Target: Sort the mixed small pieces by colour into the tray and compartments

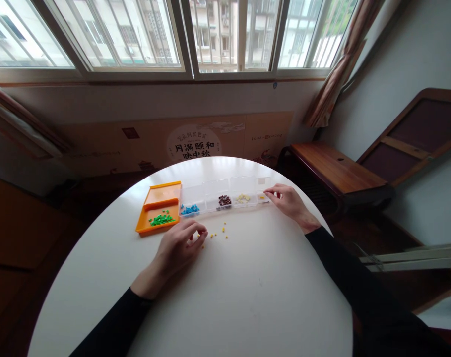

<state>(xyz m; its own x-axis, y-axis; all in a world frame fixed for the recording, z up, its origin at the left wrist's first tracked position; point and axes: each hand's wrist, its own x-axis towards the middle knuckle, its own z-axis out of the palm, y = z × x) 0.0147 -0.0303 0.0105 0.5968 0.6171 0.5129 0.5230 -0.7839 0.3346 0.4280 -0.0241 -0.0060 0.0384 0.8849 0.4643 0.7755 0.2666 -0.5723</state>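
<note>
Small yellow pieces (223, 229) lie scattered on the white table. Beside them, at their left, rests my left hand (178, 243), thumb and fingertips brought together; whatever is between them is too small to make out. My right hand (287, 201) is at the right end of a clear plastic compartment box (220, 204), fingertips pinched over the last compartment, where a little yellow shows. Any piece in that pinch cannot be made out. Other compartments hold blue pieces (190, 209), dark brown pieces (224, 201) and pale yellow pieces (243, 198). The box's clear lids stand open behind.
An orange tray (140, 231) with green pieces (161, 219) stands left of the clear box. The round white table (247, 297) has a curved far edge near a printed cardboard panel (136, 144). At the right is a wooden bench (337, 166).
</note>
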